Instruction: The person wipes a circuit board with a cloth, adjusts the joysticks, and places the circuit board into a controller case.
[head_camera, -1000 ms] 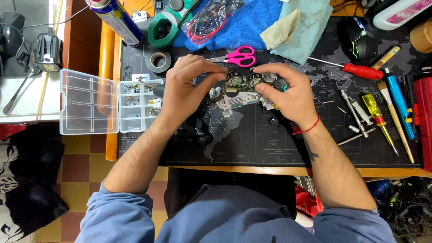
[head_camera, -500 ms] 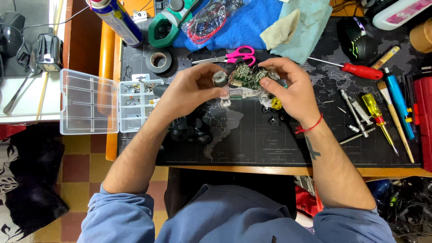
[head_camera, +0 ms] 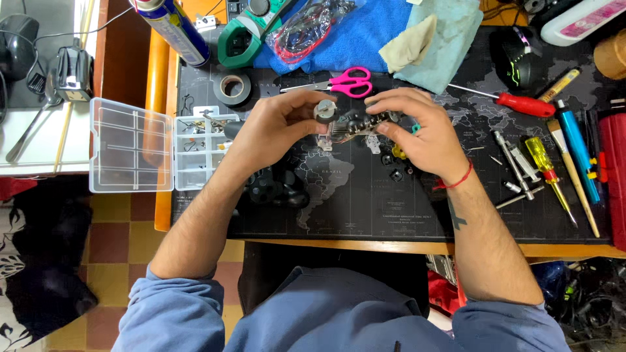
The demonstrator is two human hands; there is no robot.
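Note:
My left hand (head_camera: 277, 127) and my right hand (head_camera: 420, 130) together hold a small green circuit board assembly (head_camera: 355, 122) above the black desk mat (head_camera: 365, 202). The left fingers pinch a small grey round part (head_camera: 324, 109) at the board's left end. The right fingers grip the board's right end. Under my left wrist lies a black game controller shell (head_camera: 277, 189). Small black buttons (head_camera: 394, 171) and a yellow piece (head_camera: 399, 153) lie on the mat below the right hand.
An open clear parts box (head_camera: 153, 146) sits at the left. Pink-handled scissors (head_camera: 342, 81), a tape roll (head_camera: 233, 88), a spray can (head_camera: 173, 29), a blue cloth (head_camera: 365, 39) lie behind. Screwdrivers (head_camera: 515, 101) and tools (head_camera: 548, 169) crowd the right side.
Both hands have lifted the board slightly up and away from me. The left fingers have shifted onto the grey round part at its left end.

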